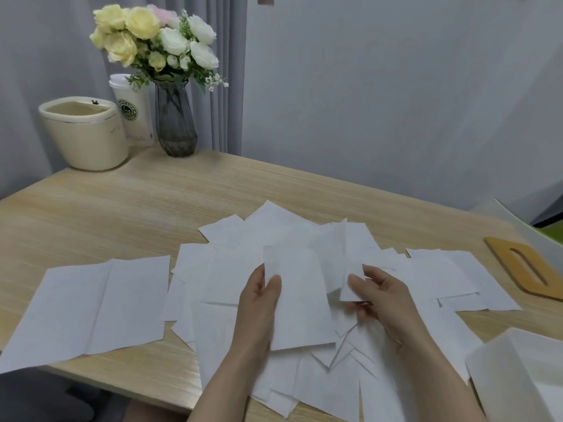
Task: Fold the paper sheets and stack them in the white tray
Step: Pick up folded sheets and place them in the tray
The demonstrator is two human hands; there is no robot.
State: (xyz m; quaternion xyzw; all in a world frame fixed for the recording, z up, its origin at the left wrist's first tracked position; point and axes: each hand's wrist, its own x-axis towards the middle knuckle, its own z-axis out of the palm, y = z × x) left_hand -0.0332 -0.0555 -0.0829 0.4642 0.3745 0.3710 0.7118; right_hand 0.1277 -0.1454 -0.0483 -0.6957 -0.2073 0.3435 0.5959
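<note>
Left hand (259, 303) gripped the paper sheet (297, 300) mid-fold above the loose pile (380, 287) on the table (182, 190), right hand (377, 296) pinching its free flap; next, I judged, crease flat, then carry to the white tray (499, 357) at right.

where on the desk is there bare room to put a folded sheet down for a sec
Bare wood runs across the far desk, between the vase and the loose sheets, and on to the right toward the wooden holder. The near middle, around both hands, is crowded with overlapping paper. The white tray sits at the near right.
</note>
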